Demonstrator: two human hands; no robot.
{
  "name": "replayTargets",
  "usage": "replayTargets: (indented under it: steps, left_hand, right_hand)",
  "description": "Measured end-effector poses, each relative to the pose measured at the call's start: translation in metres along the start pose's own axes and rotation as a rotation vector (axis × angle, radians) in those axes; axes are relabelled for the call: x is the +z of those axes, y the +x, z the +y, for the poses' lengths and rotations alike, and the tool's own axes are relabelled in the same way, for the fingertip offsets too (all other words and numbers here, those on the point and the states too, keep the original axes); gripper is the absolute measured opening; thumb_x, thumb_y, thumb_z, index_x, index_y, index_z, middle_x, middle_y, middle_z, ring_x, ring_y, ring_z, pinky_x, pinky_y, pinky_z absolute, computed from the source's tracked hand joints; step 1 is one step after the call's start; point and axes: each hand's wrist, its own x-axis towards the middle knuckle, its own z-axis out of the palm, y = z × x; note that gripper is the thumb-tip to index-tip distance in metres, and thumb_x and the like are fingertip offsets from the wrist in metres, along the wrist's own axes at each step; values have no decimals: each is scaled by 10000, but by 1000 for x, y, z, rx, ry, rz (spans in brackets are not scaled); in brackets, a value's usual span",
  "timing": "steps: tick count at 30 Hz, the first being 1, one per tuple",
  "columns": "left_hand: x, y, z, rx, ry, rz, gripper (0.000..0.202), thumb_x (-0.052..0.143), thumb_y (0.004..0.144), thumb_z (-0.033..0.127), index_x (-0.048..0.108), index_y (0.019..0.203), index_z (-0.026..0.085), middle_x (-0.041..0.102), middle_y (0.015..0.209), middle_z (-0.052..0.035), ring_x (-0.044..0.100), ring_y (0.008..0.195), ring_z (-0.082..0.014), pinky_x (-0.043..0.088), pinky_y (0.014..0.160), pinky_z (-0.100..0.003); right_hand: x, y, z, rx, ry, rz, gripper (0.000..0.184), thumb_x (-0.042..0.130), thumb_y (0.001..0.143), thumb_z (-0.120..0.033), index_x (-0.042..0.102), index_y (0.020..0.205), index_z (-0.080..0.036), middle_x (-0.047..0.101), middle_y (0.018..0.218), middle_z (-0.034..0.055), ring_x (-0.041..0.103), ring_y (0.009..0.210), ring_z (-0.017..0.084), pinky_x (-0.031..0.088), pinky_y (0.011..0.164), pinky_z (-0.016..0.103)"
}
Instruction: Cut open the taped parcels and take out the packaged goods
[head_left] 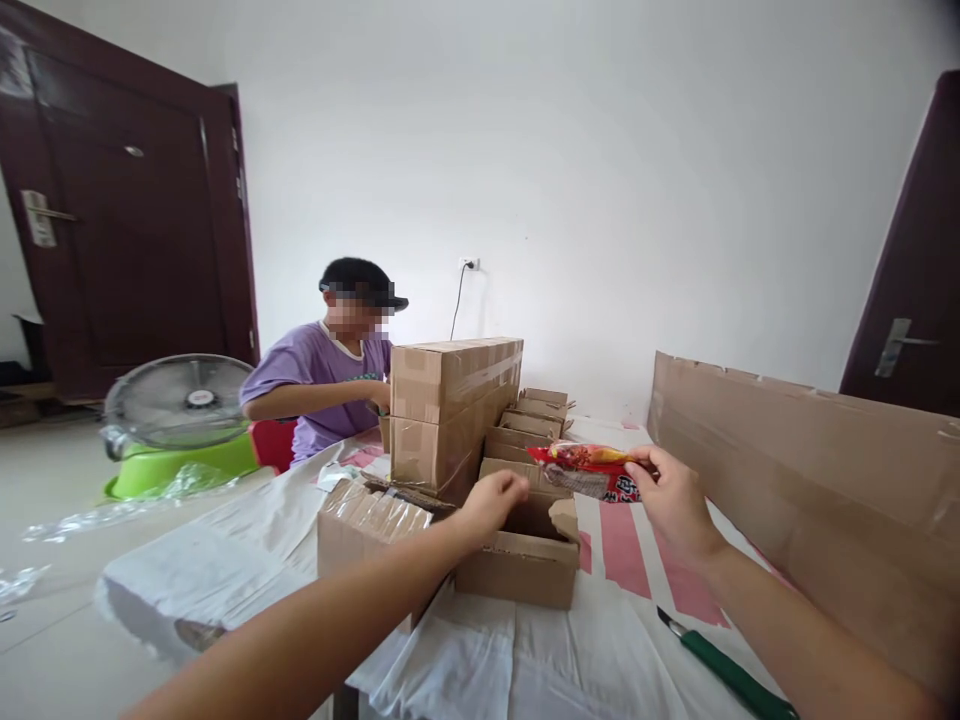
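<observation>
My right hand (679, 505) pinches a red printed plastic snack packet (589, 470) by its right end, between thumb and fingers. The packet hangs level above the table, right of a row of open cardboard boxes. Over the nearest open box (517, 575) is my left hand (491, 505), its fingers curled closed. Whether anything is in those fingers is hidden. Beneath my left forearm stands a cardboard carton (356, 530) with clear tape on top. A green-handled utility knife (731, 665) lies on the table below my right wrist.
Two long taped cartons (454, 400) are stacked left of the open boxes. A co-worker (319, 385) in a purple shirt sits behind them. A tall cardboard panel (795, 470) stands on the right. White cloth (600, 650) covers the table. A fan (187, 400) rests on a green basin.
</observation>
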Motion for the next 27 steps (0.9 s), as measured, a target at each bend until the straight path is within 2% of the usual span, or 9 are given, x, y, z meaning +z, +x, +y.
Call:
replayTargets:
  steps: [2,3,5,7,9,12,18,22,27]
  left_hand:
    - [-13,13,21,-55,-248,-72,646,105,985,559,585,1129,152,721,1030,-129,717,905,-238,548,756,-360]
    - [-18,18,30,-130,-503,-163,709,105,956,640,572,1163,148,725,1046,-135,725,910,-250,560,740,-361]
    - [-24,26,44,-294,-878,-283,701,299,890,735,611,1112,147,749,980,-132,738,859,-267,577,700,-359]
    - [-24,33,49,-412,-1034,-264,565,593,801,669,661,965,132,760,839,-123,738,748,-269,581,645,-353]
    - [-20,42,46,-429,-1050,-153,431,772,718,515,668,850,118,743,728,-106,724,663,-255,578,610,-343]
    - [-23,62,36,-335,-1073,34,395,873,627,361,655,858,126,737,742,-85,720,674,-237,583,650,-353]
    - [-60,96,27,-95,-1071,385,575,932,464,235,611,935,160,716,863,-39,686,745,-184,554,805,-369]
    - [-68,90,29,-24,-1039,445,631,915,439,215,584,974,171,681,852,-15,652,766,-173,535,831,-378]
    - [-51,63,46,20,-1016,380,613,880,501,202,585,1037,172,657,898,-25,647,839,-198,526,834,-372]
  right_hand:
    - [-2,0,-4,-234,-104,56,161,524,839,-268,678,860,-226,733,887,51,664,835,224,513,786,360]
    - [-2,-1,-5,-354,-155,70,180,502,871,-249,681,871,-227,734,890,51,669,838,219,518,783,354]
    - [2,-3,-5,-518,-223,64,220,470,920,-228,689,899,-224,739,887,53,676,839,213,525,776,348]
    - [7,-5,-4,-558,-241,23,245,453,942,-234,696,922,-217,744,904,65,676,861,220,526,796,358]
    - [13,-2,-3,-494,-225,-49,254,453,943,-261,702,931,-214,742,949,87,668,912,237,516,847,380]
    - [21,16,-2,-366,-182,-128,213,511,914,-326,697,937,-225,733,1004,95,647,981,256,484,924,400]
    - [44,74,11,-103,-63,-8,384,552,847,-508,599,1057,-189,677,1096,128,630,990,261,485,894,434]
    - [58,82,23,98,110,14,584,644,745,-586,528,1134,-167,649,1151,166,650,967,252,517,848,419]
    - [57,51,23,254,365,-124,701,700,713,-616,482,1233,-199,697,1120,132,691,926,244,565,740,365]
